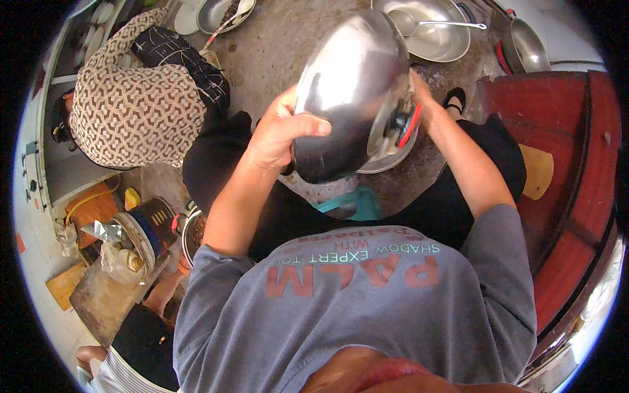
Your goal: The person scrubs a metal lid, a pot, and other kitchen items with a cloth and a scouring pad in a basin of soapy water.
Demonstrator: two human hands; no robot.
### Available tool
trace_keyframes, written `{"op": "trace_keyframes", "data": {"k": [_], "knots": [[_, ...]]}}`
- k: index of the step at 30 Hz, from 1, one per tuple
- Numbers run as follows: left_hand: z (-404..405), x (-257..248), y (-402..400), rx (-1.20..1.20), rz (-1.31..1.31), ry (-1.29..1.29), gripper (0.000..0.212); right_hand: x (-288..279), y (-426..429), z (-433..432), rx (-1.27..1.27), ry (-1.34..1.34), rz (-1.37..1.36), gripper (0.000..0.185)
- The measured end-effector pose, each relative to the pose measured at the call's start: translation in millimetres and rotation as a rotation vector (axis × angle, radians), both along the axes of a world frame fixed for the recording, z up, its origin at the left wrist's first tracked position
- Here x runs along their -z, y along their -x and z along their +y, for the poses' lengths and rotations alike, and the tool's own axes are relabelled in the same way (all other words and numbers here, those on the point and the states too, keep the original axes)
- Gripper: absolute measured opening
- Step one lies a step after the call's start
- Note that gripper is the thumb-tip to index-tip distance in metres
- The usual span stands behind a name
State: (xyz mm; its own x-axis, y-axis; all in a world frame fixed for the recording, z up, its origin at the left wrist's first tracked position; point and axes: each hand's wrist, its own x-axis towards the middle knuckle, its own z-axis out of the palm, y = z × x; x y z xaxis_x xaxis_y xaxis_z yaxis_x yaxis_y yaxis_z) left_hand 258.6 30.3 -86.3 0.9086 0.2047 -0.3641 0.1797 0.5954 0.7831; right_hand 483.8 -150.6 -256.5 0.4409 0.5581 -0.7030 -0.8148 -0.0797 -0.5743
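A shiny metal pot [351, 93] is held up tilted on its side before me, its rounded outside facing the camera. My left hand [290, 127] grips it from the left, thumb pressed on the outer wall. On the far right side my right hand [421, 93] reaches to the rim; its fingers are hidden, so whether it grips is unclear. A red-and-black handle [409, 126] shows at the pot's right. Under it, part of another metal vessel [393, 163] is visible. Between my legs is a teal plastic object [366, 204].
A large metal basin [442, 42] with a ladle [449, 24] stands ahead on the stained floor, beside a red-handled pan [528, 46]. At left a person in a patterned top [137, 115] bends over; another sits behind-left by a bucket [147, 236]. Red wooden furniture [535, 108] flanks the right.
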Motion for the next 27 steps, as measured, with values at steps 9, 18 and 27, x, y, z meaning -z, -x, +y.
{"op": "trace_keyframes", "data": {"k": [9,18,27], "knots": [[3.6,8.4,21.9,-0.117,-0.034,0.016,0.053,-93.2,35.9,34.2,-0.085,-0.153,-1.003,0.025],[16.7,-8.3,49.2,-0.193,-0.153,0.075,0.056,-64.2,52.8,20.3,0.049,-0.13,-0.508,0.034],[36.9,18.6,46.2,-0.377,-0.192,-0.102,0.053,-109.8,178.5,25.3,-0.061,-0.108,-0.448,0.033]]}}
